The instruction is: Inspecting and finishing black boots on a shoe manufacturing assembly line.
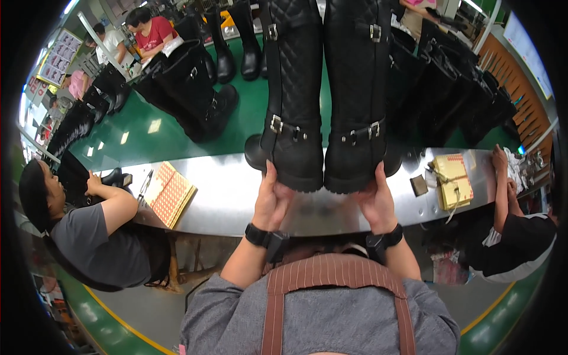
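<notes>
Two tall black boots with buckled straps stand side by side in front of me, heels toward me. My left hand (273, 198) is closed on the left boot (294, 106), thumb up along its heel and fingers under the sole. In the same way my right hand (377, 201) grips the right boot (356, 106) at its heel. The shafts rise past the top of the view. Quilted leather shows on the left shaft; both ankles carry silver buckles. The fingertips under the soles are hidden.
A steel work edge (236, 201) borders the green table (154, 130). Stacks of yellow printed sheets (171, 195) and yellow cards (452, 180) lie on either side. More black boots (189, 89) stand beyond. Co-workers sit at left (100, 231) and right (509, 231).
</notes>
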Available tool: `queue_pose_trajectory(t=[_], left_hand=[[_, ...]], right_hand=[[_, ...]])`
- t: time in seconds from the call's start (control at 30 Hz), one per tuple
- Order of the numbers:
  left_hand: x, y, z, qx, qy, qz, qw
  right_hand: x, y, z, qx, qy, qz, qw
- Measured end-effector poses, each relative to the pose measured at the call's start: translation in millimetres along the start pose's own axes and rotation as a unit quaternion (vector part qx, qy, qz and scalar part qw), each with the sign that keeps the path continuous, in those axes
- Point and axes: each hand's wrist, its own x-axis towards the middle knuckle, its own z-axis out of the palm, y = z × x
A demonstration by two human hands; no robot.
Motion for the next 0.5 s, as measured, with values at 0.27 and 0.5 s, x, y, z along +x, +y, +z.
queue_pose_trajectory(t=[0.27, 0.5], left_hand=[[1, -1, -7, 0.07, -0.017, 0.022, 0.997], [1, -6, -14, 0.065, 0.007, 0.035, 0.997]], right_hand=[[4, 7, -11, 0.001, 0.024, -0.015, 1.0], [6, 11, -23, -0.021, 0.007, -0.043, 0.999]])
